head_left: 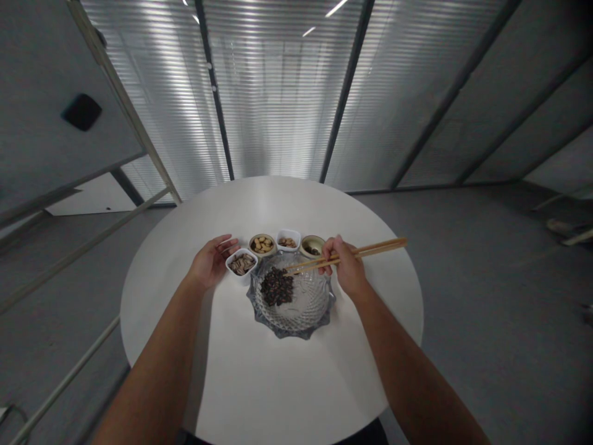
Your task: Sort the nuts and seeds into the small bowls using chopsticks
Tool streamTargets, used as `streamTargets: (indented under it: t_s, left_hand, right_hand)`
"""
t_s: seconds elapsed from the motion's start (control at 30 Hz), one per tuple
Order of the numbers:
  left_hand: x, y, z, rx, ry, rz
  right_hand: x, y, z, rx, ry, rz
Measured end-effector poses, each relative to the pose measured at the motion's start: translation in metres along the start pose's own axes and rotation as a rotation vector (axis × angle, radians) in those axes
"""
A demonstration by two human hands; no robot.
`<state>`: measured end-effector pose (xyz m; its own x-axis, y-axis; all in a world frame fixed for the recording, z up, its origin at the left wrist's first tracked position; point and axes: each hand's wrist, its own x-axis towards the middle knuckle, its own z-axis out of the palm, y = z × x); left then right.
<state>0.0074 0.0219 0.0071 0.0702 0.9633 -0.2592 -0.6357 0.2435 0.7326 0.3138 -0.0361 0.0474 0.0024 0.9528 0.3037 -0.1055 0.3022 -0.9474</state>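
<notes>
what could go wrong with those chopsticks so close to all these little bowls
The wooden chopsticks in the right hand reach over the cut-glass dish, so a slip could scatter the dark seeds piled there. The left hand sits right beside the small white bowl of striped seeds, and a careless bump could tip it against the dish.

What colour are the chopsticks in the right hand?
The chopsticks in the right hand are pale tan wood, best seen in the head view.

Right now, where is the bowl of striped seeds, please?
In the head view, the bowl sits by the left hand, at the glass dish's upper-left rim.
</notes>
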Motion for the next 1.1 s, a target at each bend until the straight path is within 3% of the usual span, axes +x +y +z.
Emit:
streamTargets:
  t_s: [0.43, 0.73, 1.1]
  left_hand:
    - [-0.0019, 0.0006, 0.0045, -0.037, 0.036, -0.028]
    - [-0.0021, 0.0006, 0.0018, -0.016, 0.019, -0.014]
    - [-0.0028, 0.0012, 0.0019, -0.018, 0.004, -0.011]
  right_hand:
    - [-0.0004, 0.0051, 0.0031, -0.075, -0.022, 0.056]
    - [-0.0003, 0.0015, 0.0004, -0.053, -0.047, 0.017]
    - [-0.0019, 0.0101, -0.0007, -0.188, -0.067, 0.012]
